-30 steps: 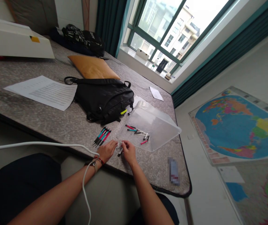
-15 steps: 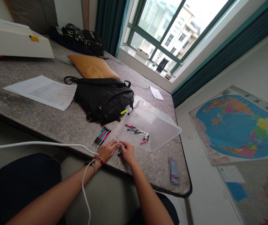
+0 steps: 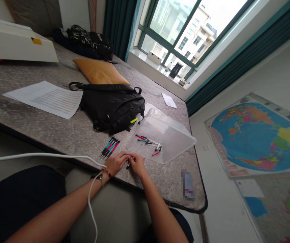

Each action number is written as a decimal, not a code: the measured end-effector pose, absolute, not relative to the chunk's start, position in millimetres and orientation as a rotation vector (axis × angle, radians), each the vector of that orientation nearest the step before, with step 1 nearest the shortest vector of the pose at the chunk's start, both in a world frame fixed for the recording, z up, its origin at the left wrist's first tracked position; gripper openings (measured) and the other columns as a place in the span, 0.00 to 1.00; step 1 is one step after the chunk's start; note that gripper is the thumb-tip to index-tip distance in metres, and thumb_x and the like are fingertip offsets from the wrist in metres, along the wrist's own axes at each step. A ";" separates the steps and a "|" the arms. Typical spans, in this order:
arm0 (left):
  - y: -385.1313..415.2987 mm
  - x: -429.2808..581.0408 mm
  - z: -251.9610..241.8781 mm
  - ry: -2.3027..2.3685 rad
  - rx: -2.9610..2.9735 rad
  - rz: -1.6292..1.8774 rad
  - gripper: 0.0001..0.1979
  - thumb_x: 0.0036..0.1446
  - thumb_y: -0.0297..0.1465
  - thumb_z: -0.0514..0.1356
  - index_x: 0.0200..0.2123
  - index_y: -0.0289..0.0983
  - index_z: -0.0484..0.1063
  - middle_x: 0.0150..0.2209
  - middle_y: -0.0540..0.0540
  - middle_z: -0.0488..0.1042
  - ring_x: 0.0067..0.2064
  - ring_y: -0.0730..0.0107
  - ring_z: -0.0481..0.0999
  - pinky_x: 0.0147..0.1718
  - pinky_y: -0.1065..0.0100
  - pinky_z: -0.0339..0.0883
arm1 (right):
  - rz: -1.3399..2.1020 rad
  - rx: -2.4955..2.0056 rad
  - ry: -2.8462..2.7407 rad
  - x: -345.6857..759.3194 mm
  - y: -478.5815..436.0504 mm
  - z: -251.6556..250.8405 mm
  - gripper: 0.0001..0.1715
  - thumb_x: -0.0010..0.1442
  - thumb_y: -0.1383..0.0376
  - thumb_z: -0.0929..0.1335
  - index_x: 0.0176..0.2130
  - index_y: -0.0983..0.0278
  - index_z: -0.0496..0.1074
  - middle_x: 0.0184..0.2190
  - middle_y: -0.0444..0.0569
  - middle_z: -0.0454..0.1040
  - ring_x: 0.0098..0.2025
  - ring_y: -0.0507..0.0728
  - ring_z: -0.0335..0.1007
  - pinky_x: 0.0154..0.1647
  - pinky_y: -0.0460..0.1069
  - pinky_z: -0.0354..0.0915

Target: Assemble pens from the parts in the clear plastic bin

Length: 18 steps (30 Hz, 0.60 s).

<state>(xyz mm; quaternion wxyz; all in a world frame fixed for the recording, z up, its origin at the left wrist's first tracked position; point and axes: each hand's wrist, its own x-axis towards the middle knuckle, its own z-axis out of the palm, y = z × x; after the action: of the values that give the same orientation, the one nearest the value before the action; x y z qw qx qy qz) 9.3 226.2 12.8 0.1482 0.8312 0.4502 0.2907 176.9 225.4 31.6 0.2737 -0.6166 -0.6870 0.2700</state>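
My left hand [image 3: 116, 163] and my right hand [image 3: 136, 164] meet at the fingertips over the mattress edge, both closed. Between them is something too small to make out; a short dark piece [image 3: 128, 166] shows beneath the right fingers. Just left of my left hand, several pens with teal, red and black barrels [image 3: 110, 147] lie side by side. Beyond my hands stands a clear plastic bin [image 3: 175, 135], with loose red, teal, white and black pen parts [image 3: 148, 141] in it.
A black backpack [image 3: 111, 104] lies behind the pens, near a printed sheet [image 3: 56, 99] and a brown envelope [image 3: 100, 72]. A white cable [image 3: 46, 155] crosses my left wrist. A blurred item [image 3: 188, 185] lies at the right corner.
My right hand has shifted slightly left, and its fingertips now press closer against my left fingers, covering more of what is between them.
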 end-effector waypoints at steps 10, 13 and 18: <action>226.4 9.7 15.2 1.297 2.380 0.853 0.13 0.68 0.34 0.51 0.44 0.41 0.75 0.46 0.48 0.77 0.41 0.71 0.77 0.38 0.71 0.68 | 0.808 -1.774 -1.803 174.5 232.0 27.3 0.13 0.61 0.65 0.66 0.42 0.62 0.79 0.38 0.50 0.81 0.40 0.58 0.76 0.47 0.54 0.70; 226.9 10.1 13.9 1.293 2.364 0.877 0.13 0.68 0.35 0.51 0.43 0.41 0.76 0.46 0.47 0.77 0.42 0.71 0.77 0.39 0.71 0.68 | 0.783 -1.808 -1.676 177.9 231.0 29.8 0.11 0.59 0.65 0.68 0.41 0.63 0.78 0.34 0.49 0.80 0.35 0.56 0.75 0.42 0.50 0.69; 227.5 10.5 9.5 1.272 2.345 0.899 0.13 0.67 0.35 0.51 0.42 0.42 0.76 0.45 0.47 0.77 0.42 0.70 0.77 0.38 0.70 0.68 | 0.733 -1.824 -1.551 189.4 230.7 37.4 0.08 0.58 0.62 0.68 0.34 0.63 0.77 0.29 0.46 0.78 0.30 0.54 0.73 0.35 0.48 0.67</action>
<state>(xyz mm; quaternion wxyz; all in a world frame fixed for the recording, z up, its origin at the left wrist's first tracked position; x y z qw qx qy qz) 10.5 227.5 9.5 0.1628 0.8219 0.4458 0.3150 189.4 230.7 37.4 0.3135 -0.6918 -0.5881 0.2781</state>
